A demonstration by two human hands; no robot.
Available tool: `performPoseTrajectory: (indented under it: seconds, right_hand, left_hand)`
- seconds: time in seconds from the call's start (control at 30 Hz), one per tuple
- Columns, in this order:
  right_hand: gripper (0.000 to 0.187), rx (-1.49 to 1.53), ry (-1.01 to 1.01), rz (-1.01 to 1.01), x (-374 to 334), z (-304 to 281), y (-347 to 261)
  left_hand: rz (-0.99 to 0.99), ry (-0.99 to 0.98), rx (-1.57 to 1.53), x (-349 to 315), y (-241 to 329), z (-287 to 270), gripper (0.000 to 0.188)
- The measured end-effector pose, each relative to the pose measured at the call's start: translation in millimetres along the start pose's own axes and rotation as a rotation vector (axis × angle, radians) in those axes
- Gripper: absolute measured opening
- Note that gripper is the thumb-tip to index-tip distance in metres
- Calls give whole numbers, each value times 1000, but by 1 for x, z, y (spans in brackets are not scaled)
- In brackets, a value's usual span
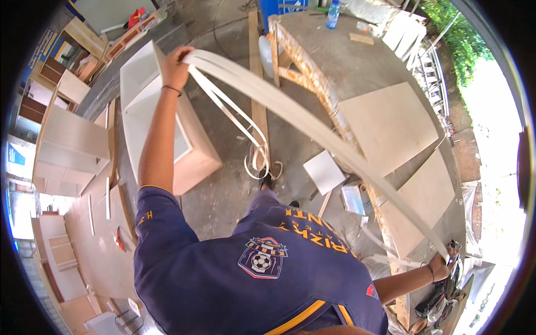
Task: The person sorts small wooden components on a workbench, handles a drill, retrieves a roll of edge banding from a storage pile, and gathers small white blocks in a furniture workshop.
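Note:
A long, flexible cream-white strip [312, 125], like edge banding, stretches in a bowed line between my two hands. My left hand [177, 66] is raised far out at the upper left, its fingers closed on one end. From there thinner loops of the strip hang down and curl near my foot. Low on the right, my right hand [440, 267] is closed around the strip's other end, close to a cluttered heap of dark things. Its fingertips show only in part. Beneath my left arm stands a white open-fronted cabinet box [159, 111] with a divider.
A worn wooden trestle [318, 89] runs down the right, with large beige panels [388, 125] beside it. A white square board [324, 172] lies by my feet. Cabinets [72, 134] and a worktop [95, 223] with orange-handled pliers [119, 240] fill the left. A blue bottle [333, 15] stands far off.

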State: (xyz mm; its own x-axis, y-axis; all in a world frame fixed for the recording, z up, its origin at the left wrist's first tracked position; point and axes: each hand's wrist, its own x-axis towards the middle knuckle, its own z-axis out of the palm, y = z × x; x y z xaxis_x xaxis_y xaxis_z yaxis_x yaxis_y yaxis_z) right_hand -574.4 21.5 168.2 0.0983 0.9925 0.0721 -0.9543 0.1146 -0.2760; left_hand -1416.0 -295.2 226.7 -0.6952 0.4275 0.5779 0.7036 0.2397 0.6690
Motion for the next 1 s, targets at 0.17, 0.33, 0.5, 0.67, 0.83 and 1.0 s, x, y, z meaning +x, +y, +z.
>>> performPoseTrajectory:
  seconds: [0.17,0.33,0.5,0.67,0.83,1.0]
  right_hand:
    - [40,89,60,-162,-16,3,10]
    - [24,-73,12,-233,-16,-1,40]
    - [15,-145,-74,65,-25,59,201]
    - [21,-447,-233,272,-80,160,395]
    - [22,-351,-231,867,-159,199,520]
    - [20,-305,-250,1013,-143,218,552]
  left_hand:
    - [141,314,120,95,-87,-56,15]
    - [-189,269,366,132,-163,-77,21]
    - [-2,-165,340,69,-198,-1,63]
    - [-87,-681,-122,-25,-62,111,77]
    - [370,-708,-268,-73,52,170,67]
    - [139,-839,-163,-75,16,164,26]
